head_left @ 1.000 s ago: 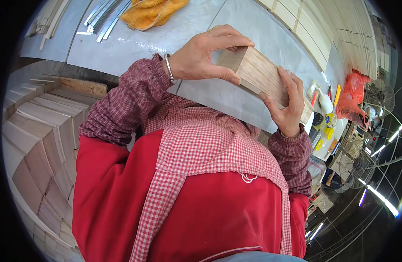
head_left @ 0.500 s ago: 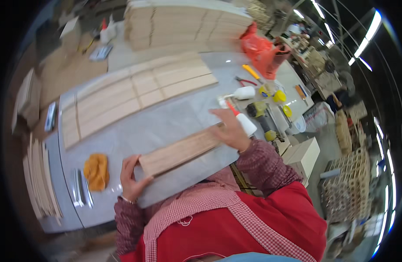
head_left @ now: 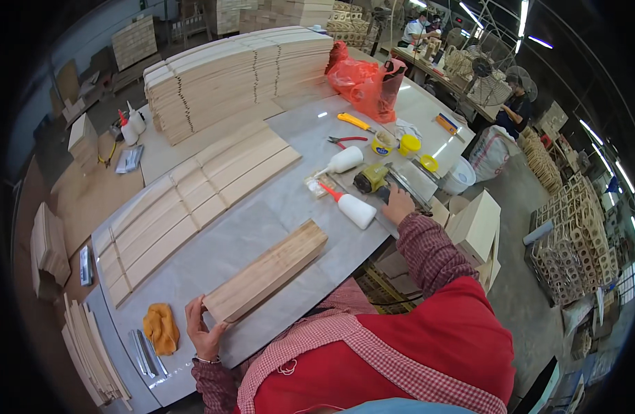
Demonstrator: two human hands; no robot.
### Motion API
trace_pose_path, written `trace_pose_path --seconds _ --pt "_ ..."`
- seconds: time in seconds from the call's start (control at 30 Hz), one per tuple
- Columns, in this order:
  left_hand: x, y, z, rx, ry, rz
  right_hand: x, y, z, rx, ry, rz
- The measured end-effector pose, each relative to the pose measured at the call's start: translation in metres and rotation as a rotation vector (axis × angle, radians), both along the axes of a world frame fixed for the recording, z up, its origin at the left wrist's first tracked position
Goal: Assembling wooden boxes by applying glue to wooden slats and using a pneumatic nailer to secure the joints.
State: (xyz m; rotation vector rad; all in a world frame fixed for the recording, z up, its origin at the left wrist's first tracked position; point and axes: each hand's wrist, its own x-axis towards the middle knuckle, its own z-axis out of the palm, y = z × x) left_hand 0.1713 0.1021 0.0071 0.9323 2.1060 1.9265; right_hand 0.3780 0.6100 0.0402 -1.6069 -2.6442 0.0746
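Observation:
A long wooden block, squared like a narrow box, lies at a slant on the grey tabletop in front of me. My left hand grips its near left end, thumb on the near side and fingers on the far side. Over at the right, my right hand is closed around the dark handle of a green-and-black power tool, which lies on the table; the fingertips are partly hidden. Just left of that tool are a white glue bottle with a red nozzle and another white bottle.
Flat wooden slats cover the table's far left, with a tall stack of boards behind. An orange cloth and metal strips lie left. Red pliers, a yellow-handled cutter and a red plastic bag sit farther back.
My right hand has left the block's right end and moved right onto the power tool. My left hand stays on the block. The view has shifted, showing more of the workshop.

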Motion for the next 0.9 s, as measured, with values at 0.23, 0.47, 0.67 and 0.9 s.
trace_pose_path --seconds 0.23,0.47,0.67,0.9 --pt "-0.001 0.001 0.004 -0.025 -0.016 0.014 -0.014 0.032 -0.02 -0.113 0.037 -0.113" --pt "-0.002 0.002 -0.004 0.021 -0.01 -0.001 -0.004 0.036 0.014 -0.057 -0.006 -0.018" --pt "-0.005 0.005 -0.011 0.044 0.042 -0.006 -0.002 -0.049 0.122 -0.434 0.262 0.049" --pt "-0.007 0.008 -0.019 0.063 0.102 0.026 -0.053 -0.167 0.192 -0.733 0.363 0.364"
